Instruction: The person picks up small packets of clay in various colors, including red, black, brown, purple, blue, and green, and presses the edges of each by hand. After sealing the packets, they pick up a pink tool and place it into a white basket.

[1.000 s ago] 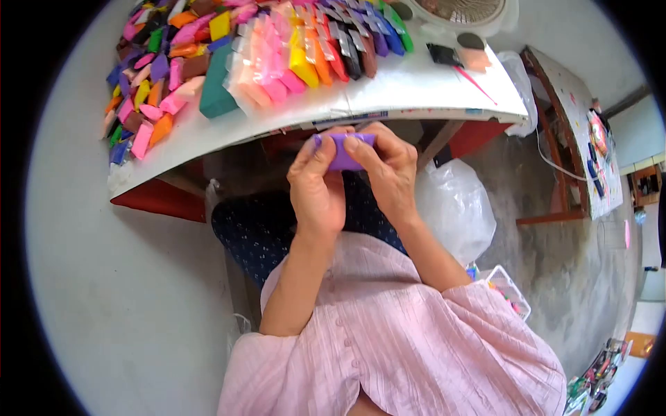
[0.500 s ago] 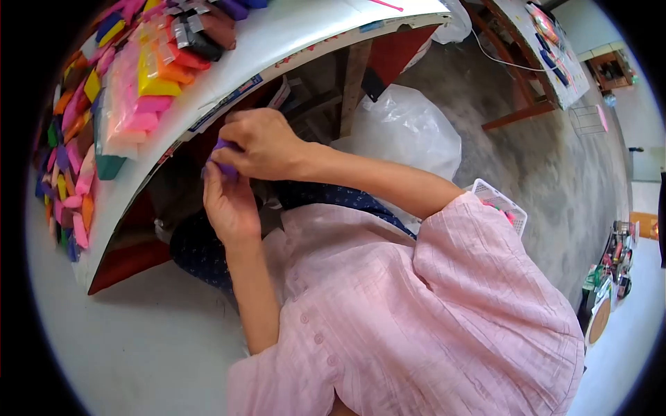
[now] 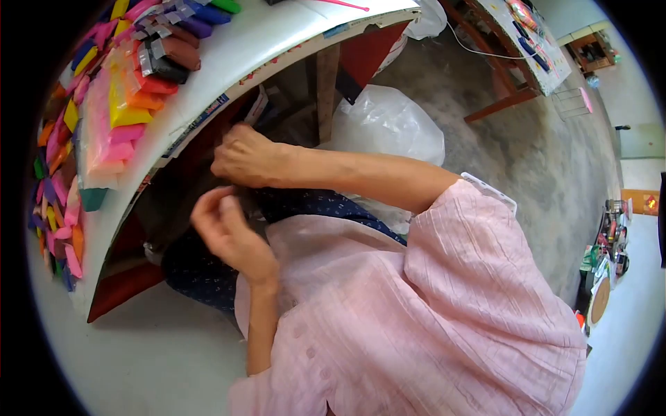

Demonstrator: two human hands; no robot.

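My right hand [image 3: 244, 157] is held just under the edge of the white table [image 3: 236, 55], back of the hand up and fingers curled in; what is inside it is hidden. My left hand [image 3: 227, 234] is lower, over my lap in dark blue dotted cloth [image 3: 198, 272], with its palm showing bare and thumb and forefinger close together. The purple clay piece is not visible. Several wrapped clay blocks [image 3: 125, 104] in many colours lie on the table to the left.
A white plastic bag [image 3: 387, 125] stands on the concrete floor beyond my right arm. A white basket rim [image 3: 490, 190] peeks out behind my pink sleeve. A wooden table leg [image 3: 325, 90] is close to the right hand. Another table [image 3: 527, 48] stands at the upper right.
The view has swung down and left. My hands held the purple clay together; now they are apart, the left lower with nothing in it, and the clay is out of sight.
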